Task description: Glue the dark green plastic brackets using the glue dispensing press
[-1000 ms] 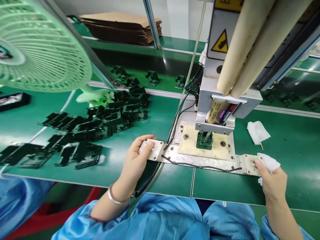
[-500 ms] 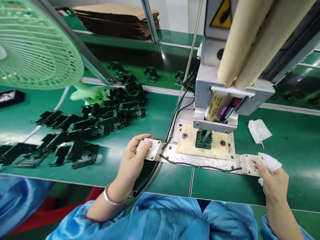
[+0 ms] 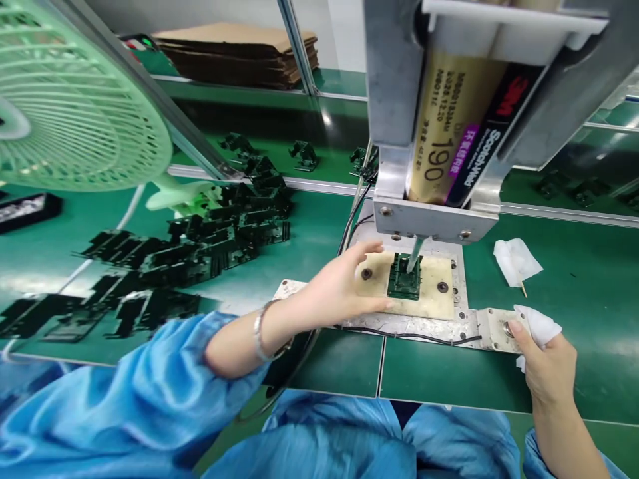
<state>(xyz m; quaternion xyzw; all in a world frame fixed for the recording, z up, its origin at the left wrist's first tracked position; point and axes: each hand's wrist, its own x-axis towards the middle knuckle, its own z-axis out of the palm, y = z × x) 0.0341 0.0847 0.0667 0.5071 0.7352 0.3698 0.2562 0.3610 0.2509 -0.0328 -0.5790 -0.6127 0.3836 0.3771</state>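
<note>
My left hand [image 3: 344, 286] reaches over the pale fixture block [image 3: 434, 307], fingers apart and nothing in it. Just right of its fingertips, a dark green circuit-board part [image 3: 405, 286] sits on the block. A clear nozzle [image 3: 415, 254] comes down to this part from a two-barrel adhesive cartridge [image 3: 444, 126] in a metal holder. My right hand [image 3: 552, 366] is closed round a white wipe [image 3: 542, 326] at the right end of the metal base plate [image 3: 472, 326]. Its thumb rests on the round button [image 3: 510, 327] there.
Many similar dark parts [image 3: 200, 246] lie in rows at the left, beside a green fan [image 3: 74, 100]. Another white wipe with a small stick [image 3: 516, 259] lies at the right. Black cables [image 3: 349, 219] run behind the plate. Cardboard sheets [image 3: 239, 53] are stacked at the back.
My left hand has left the plate's left end and moved right, opening near the part. The cartridge holder with its nozzle has come down. My right hand stays on its button.
</note>
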